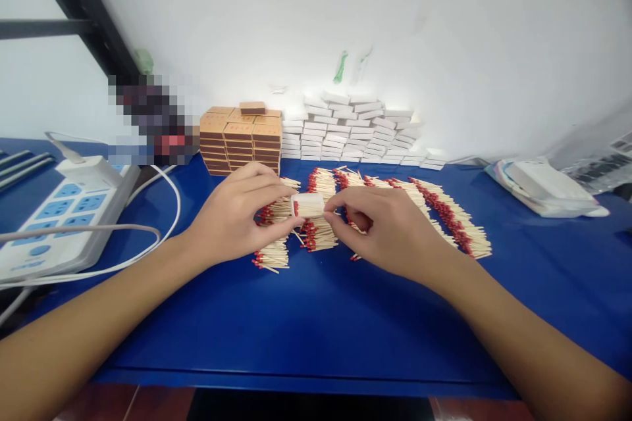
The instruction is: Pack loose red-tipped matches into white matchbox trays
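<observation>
Between my hands is a small white matchbox tray (308,200) with red-tipped matches lying in it. My left hand (241,210) grips the tray's left end between thumb and fingers. At its right end my right hand (390,227) is closed in a pinch; the fingertips meet at the tray's edge, and I cannot tell whether they hold the tray or match ends. Below and behind the hands, loose matches (457,217) lie on the blue table in several rows, heads mostly to the left. Both hands partly cover these rows.
Brown matchboxes (240,138) are stacked against the wall, with one on top. Beside them rises a pile of white trays (345,128). A power strip (64,210) with looping white cables is at left. A plastic-wrapped pack (548,187) lies at right on the blue table (316,322).
</observation>
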Available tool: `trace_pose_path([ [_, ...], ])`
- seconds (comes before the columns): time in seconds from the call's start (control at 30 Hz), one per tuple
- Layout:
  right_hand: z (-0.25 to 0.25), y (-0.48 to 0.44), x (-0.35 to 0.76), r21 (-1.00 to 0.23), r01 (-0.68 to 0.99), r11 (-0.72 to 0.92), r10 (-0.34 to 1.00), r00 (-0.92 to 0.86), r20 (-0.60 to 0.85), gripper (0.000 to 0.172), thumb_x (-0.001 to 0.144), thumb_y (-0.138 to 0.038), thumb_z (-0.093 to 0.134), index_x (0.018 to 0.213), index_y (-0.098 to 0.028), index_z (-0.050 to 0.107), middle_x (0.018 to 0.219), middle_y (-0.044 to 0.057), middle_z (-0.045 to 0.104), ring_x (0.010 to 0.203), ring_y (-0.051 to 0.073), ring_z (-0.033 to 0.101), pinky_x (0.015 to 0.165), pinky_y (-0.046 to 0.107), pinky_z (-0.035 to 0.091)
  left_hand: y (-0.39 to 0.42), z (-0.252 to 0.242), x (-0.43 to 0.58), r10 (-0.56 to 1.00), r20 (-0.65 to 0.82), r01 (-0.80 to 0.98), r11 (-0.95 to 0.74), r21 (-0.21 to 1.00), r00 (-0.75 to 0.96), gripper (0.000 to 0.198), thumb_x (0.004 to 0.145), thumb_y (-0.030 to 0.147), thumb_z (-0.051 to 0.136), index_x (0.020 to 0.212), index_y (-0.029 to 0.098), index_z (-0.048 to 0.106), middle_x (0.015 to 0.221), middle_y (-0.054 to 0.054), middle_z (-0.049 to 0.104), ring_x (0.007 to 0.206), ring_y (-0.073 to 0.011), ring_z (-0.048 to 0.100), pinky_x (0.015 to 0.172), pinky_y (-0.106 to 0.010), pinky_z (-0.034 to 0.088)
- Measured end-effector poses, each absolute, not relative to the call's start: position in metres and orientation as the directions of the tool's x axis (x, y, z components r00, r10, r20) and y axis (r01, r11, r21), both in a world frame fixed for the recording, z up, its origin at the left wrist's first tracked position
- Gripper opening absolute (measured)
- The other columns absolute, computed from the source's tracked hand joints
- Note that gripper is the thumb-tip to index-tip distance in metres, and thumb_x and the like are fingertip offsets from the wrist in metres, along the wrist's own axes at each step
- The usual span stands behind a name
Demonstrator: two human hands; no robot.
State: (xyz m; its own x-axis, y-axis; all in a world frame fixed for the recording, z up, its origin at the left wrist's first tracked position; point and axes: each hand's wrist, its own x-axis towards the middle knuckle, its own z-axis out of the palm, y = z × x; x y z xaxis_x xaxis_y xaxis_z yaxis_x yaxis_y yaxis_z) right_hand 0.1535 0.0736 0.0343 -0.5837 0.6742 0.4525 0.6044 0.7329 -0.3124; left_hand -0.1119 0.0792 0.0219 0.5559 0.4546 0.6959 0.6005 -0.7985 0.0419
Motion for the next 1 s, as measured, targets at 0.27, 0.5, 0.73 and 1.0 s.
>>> trace_pose_path([
  [0.27,0.0428,0.0737,0.1569,-0.433,0.533,0.727,0.631,-0.767,0.116,0.018,0.084,-0.007,0.066,0.085,-0.02,0.078,0.077,-0.002,0.071,0.064,0.012,0.055,0.065,0.026,0.038,0.0804,0.0243,-0.1114,0.469,0.72,0.644,-0.764,0.04,0.511,0.027,0.092,0.037,0.079,0.111,0.018,0.076,0.094,-0.007,0.079,0.095,-0.0237,0.068,0.087,-0.039,0.058],
  [0.5,0.0412,0.0749,0.1559,-0.436,0.523,0.732,0.601,-0.797,0.054,0.02,0.087,-0.005,0.065,0.085,-0.019,0.08,0.075,-0.003,0.071,0.064,0.011,0.057,0.066,0.027,0.039,0.0801,0.024,-0.1114,0.461,0.721,0.627,-0.778,0.046,0.518,0.029,0.091,0.035,0.08,0.112,0.015,0.076,0.095,-0.008,0.079,0.096,-0.024,0.067,0.087,-0.04,0.058],
  [0.73,0.0431,0.0737,0.1569,-0.433,0.56,0.706,0.632,-0.775,0.027,0.018,0.084,-0.007,0.065,0.081,-0.02,0.077,0.075,-0.003,0.071,0.065,0.011,0.059,0.065,0.027,0.039,0.0802,0.0242,-0.1119,0.458,0.717,0.624,-0.78,0.041,0.526,0.029,0.091,0.036,0.08,0.111,0.016,0.076,0.095,-0.008,0.079,0.097,-0.0243,0.068,0.088,-0.039,0.058],
  [1.0,0.0443,0.0751,0.1575,-0.469,0.593,0.655,0.638,-0.766,-0.078,0.014,0.084,-0.009,0.063,0.078,-0.019,0.071,0.072,-0.004,0.066,0.061,0.01,0.052,0.06,0.025,0.035,0.0815,0.0221,-0.112,0.45,0.711,0.615,-0.788,0.031,0.541,0.031,0.09,0.036,0.081,0.112,0.015,0.075,0.094,-0.007,0.078,0.095,-0.0239,0.068,0.09,-0.04,0.058],
])
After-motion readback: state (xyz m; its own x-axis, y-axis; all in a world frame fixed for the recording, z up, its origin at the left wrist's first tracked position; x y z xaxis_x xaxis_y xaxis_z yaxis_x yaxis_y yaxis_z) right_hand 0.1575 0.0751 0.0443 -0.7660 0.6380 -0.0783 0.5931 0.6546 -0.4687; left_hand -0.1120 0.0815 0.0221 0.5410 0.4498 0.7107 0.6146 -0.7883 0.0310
